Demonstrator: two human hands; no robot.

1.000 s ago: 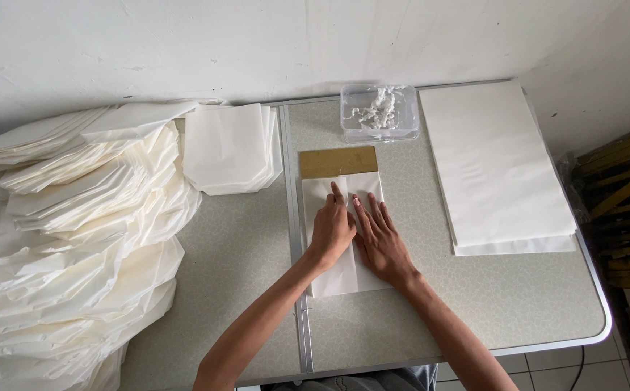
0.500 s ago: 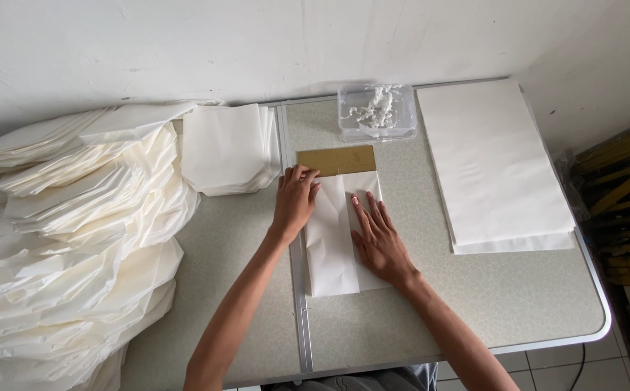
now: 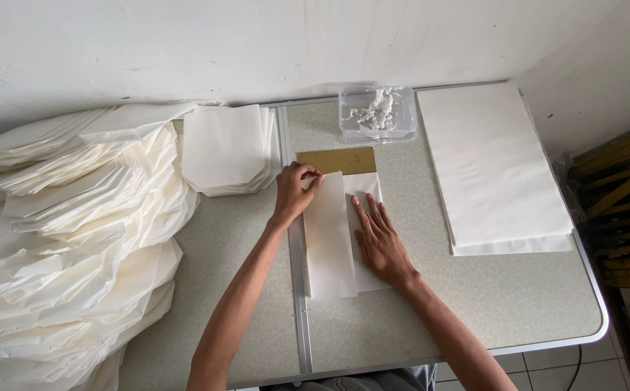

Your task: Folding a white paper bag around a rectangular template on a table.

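Left hand [image 3: 295, 190] has folded paper [image 3: 329, 239] toward right hand [image 3: 378, 242]

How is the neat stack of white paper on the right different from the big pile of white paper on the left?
The flat stack of white paper sheets lies squared, edges aligned; the heaped pile of folded white paper pieces sprawls unevenly and spills over the grey table's left edge. The stack is smaller; the pile is far larger. Both are white paper.
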